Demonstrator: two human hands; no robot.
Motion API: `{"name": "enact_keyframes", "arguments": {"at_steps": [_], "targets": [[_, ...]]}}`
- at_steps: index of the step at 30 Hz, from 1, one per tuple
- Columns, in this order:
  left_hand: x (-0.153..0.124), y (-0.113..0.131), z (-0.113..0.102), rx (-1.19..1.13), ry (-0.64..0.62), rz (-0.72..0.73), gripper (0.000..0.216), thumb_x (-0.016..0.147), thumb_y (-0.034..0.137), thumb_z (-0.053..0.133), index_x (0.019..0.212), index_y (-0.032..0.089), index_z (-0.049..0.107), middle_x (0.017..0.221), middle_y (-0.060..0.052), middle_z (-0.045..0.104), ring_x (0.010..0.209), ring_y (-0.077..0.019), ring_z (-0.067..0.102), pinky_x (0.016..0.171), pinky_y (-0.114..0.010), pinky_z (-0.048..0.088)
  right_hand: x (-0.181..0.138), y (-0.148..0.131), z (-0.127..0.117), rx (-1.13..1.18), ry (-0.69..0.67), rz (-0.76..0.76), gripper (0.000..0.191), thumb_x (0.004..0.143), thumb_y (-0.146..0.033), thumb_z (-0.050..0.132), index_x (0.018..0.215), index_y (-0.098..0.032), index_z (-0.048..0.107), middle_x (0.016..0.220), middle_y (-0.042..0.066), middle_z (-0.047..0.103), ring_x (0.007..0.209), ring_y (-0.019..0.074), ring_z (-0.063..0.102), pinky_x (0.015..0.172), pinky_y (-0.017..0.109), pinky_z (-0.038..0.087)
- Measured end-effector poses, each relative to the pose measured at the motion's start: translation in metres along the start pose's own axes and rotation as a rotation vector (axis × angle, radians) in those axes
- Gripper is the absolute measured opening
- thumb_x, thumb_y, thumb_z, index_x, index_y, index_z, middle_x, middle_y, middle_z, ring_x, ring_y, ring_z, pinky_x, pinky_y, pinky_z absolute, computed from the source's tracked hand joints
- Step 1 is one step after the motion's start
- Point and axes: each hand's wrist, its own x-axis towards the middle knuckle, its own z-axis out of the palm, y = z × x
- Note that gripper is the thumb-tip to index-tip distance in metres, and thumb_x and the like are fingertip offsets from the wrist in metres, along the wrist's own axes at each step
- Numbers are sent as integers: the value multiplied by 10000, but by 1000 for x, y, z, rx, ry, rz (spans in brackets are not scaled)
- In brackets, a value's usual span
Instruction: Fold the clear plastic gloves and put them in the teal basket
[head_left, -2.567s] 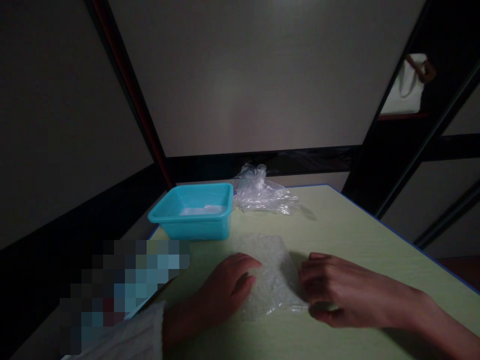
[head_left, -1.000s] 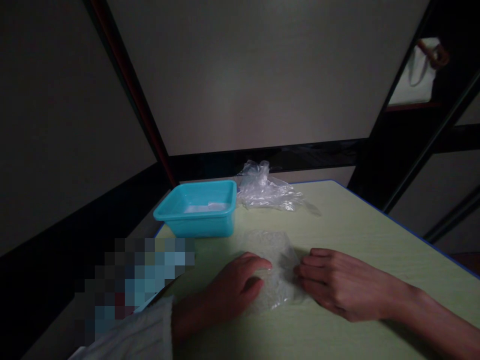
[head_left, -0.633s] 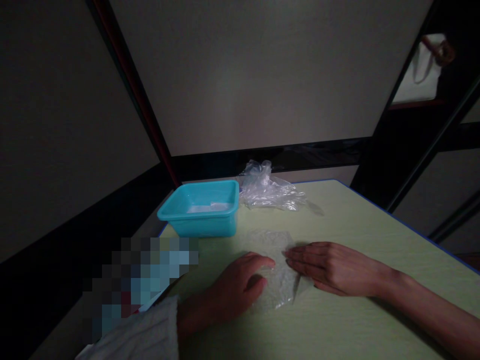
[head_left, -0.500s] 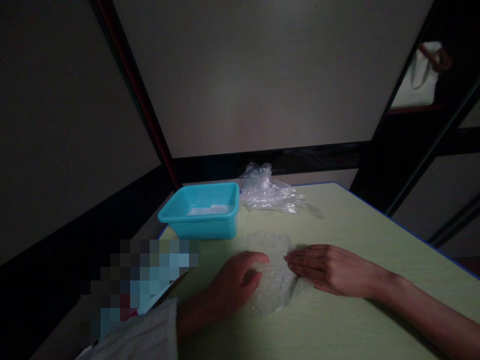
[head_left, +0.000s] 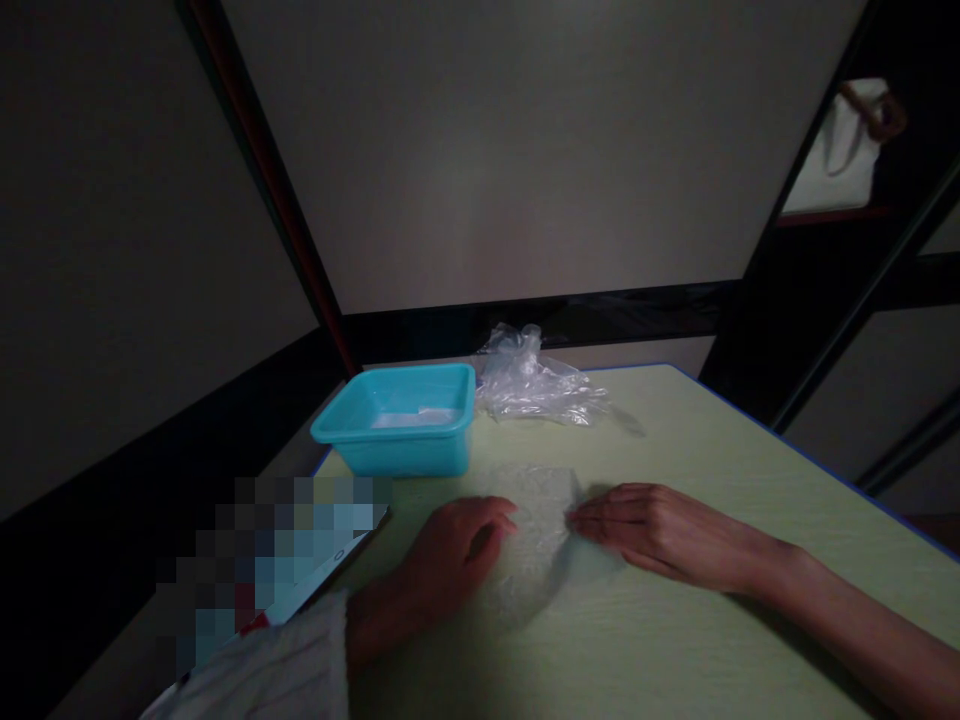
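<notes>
A clear, crinkled plastic sheet point(head_left: 534, 530) lies flat on the pale green table point(head_left: 675, 650) between my hands. My left hand point(head_left: 450, 555) rests on its left side with fingers curled loosely, fingertips pressing the plastic. My right hand point(head_left: 649, 530) lies flat on the sheet's right edge, fingers stretched out and close together, pointing left. Neither hand lifts the sheet.
A turquoise plastic tub point(head_left: 397, 420) with something pale inside stands at the table's far left. Beside it lies a heap of crumpled clear plastic point(head_left: 536, 385). A pixelated patch point(head_left: 285, 550) covers the near left edge. Dark wall panels rise behind the blue-edged table.
My right hand slid left across the sheet and flattened it, going from curled fingers to stretched ones. The sheet looks narrower. My left hand stayed on its left side.
</notes>
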Motion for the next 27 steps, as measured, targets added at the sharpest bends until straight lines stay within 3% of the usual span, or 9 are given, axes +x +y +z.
{"name": "enact_keyframes", "arguments": {"at_steps": [4,9,13,17,23,27], "targets": [[0,0,-2,35,-10,-59,257,803,183,427,940,168,643,936,-66,711,900,-206,640,850,-325,453,-2,3,-1,92,-51,69,389,967,-234,275,1184,-92,566,1072,125,671,968,225,629,854,399,515],[0,4,-6,124,-114,-78,321,844,224,418,1102,167,600,897,-69,714,847,-234,645,794,-361,459,-2,1,-4,142,-60,97,356,959,-225,307,1158,-112,580,1046,119,677,965,216,623,852,398,503],[-2,10,-11,262,-210,-27,294,876,248,405,1075,189,614,935,-79,699,857,-244,635,777,-359,451,-2,-5,-7,151,-14,72,346,959,-216,305,1082,-147,620,941,104,692,875,196,630,806,375,496],[-3,16,-18,246,-287,21,295,888,258,385,1034,172,626,972,-89,692,884,-248,627,792,-352,441,-3,-7,-10,187,-26,86,328,956,-227,322,1051,-148,626,919,103,679,871,197,616,786,359,479],[0,21,-27,0,-220,21,353,921,305,317,949,192,650,923,-46,698,851,-197,628,778,-284,445,-3,-3,-10,362,-4,210,409,972,-339,280,919,-158,643,806,75,647,749,169,599,687,303,465],[-2,16,-25,-145,-122,-85,451,940,374,267,847,217,679,934,-26,694,915,-187,602,847,-270,425,-2,3,-3,491,24,372,463,955,-425,296,704,-161,582,615,2,519,570,128,496,559,257,405]]}}
